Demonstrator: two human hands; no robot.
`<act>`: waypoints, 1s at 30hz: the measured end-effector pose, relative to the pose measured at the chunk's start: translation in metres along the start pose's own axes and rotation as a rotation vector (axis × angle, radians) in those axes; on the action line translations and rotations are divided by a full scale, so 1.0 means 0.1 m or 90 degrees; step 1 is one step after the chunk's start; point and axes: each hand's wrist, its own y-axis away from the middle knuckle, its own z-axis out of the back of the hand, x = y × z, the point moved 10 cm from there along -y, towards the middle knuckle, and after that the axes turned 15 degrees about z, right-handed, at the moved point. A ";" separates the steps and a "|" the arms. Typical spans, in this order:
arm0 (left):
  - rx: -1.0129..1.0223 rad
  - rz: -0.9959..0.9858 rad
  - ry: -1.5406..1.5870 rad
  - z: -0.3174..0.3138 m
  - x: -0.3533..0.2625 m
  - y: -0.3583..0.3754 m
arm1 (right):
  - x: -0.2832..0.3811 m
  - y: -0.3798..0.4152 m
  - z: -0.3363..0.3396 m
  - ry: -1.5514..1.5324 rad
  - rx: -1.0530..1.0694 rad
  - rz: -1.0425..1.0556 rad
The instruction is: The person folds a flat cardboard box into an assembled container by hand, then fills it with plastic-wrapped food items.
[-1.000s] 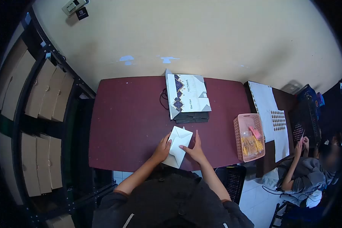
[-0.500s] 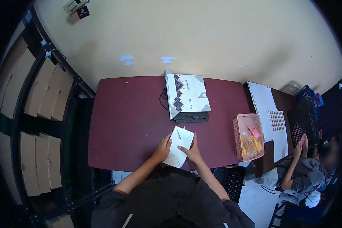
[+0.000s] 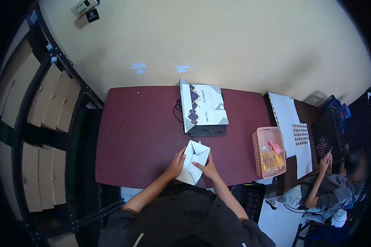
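White folded paper [image 3: 194,161] looks light and easily creased; the left hand [image 3: 176,164] and right hand [image 3: 208,165] grasp its opposite edges, suitably.

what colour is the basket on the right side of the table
The basket is pale pink, best seen in the head view.
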 end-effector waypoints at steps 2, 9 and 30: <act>0.016 0.008 0.023 -0.04 0.04 -0.02 | -0.10 0.04 -0.04 -0.017 0.001 -0.066; 0.144 -0.311 0.123 0.33 -1.38 0.52 | 1.10 0.07 0.07 -0.519 -0.154 -0.033; 0.100 -0.129 0.372 0.08 -0.80 0.15 | 1.21 -0.05 -0.03 -0.242 0.031 0.032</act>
